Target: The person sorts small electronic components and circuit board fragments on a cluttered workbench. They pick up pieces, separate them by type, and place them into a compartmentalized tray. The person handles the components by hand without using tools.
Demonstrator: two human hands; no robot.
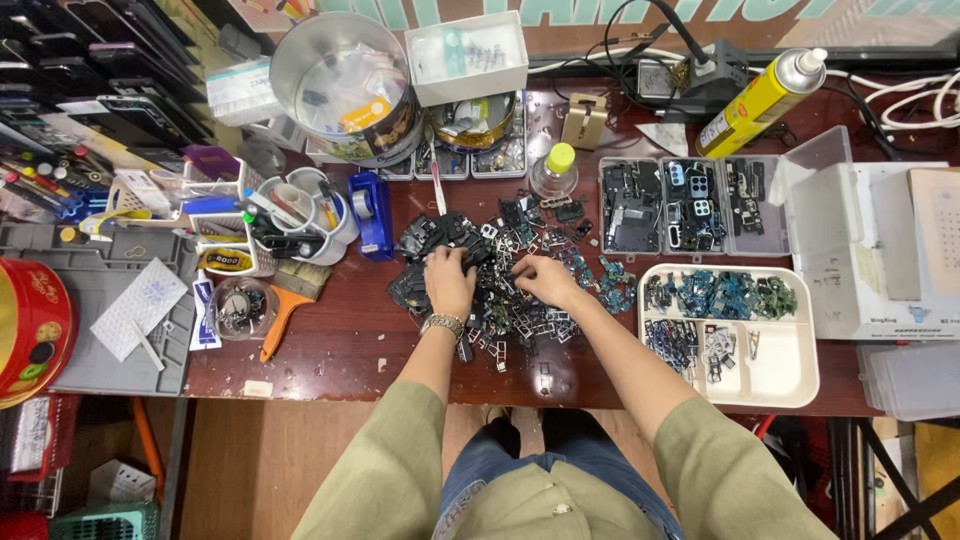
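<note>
Fingertips of both hands point(495, 280) buried in the parts pile point(500, 285); grip unreadable. Single parts too small to identify. Red tin point(30, 330) cut by the left edge, clear box point(915, 380) by the right edge.

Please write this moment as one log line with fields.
left hand: in pile of small phone parts | right hand: picking in same pile | white tray: at right, holds sorted parts
</note>
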